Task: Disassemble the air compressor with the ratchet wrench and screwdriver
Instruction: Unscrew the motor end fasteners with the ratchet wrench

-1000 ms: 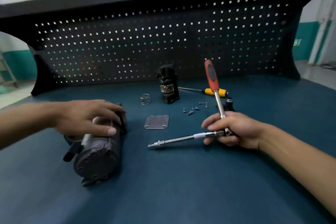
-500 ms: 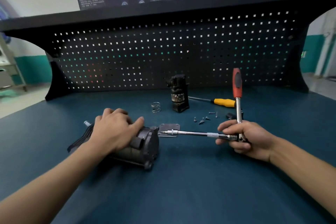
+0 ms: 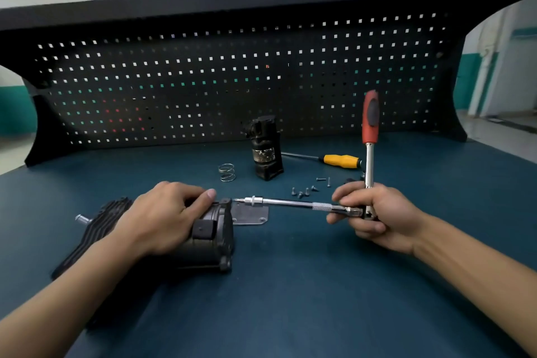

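Note:
The dark air compressor body (image 3: 209, 237) lies on its side on the blue bench, left of centre. My left hand (image 3: 162, 215) grips it from above, fingers curled over its top. My right hand (image 3: 374, 216) grips the head of the ratchet wrench (image 3: 369, 122), whose red handle stands upright. The wrench's long silver extension bar (image 3: 290, 203) runs left, and its bit tip meets the compressor's right end face. A yellow-handled screwdriver (image 3: 340, 160) lies behind my right hand.
A flat metal cover plate (image 3: 251, 215) lies under the extension bar. Several loose screws (image 3: 308, 189), a coil spring (image 3: 227, 172) and a removed black compressor part (image 3: 266, 151) sit further back. The black pegboard (image 3: 232, 81) walls the bench's rear.
My left hand turned the compressor so its end faces right and now grips it. My right hand swung the extension bar level and brought its tip to that end face.

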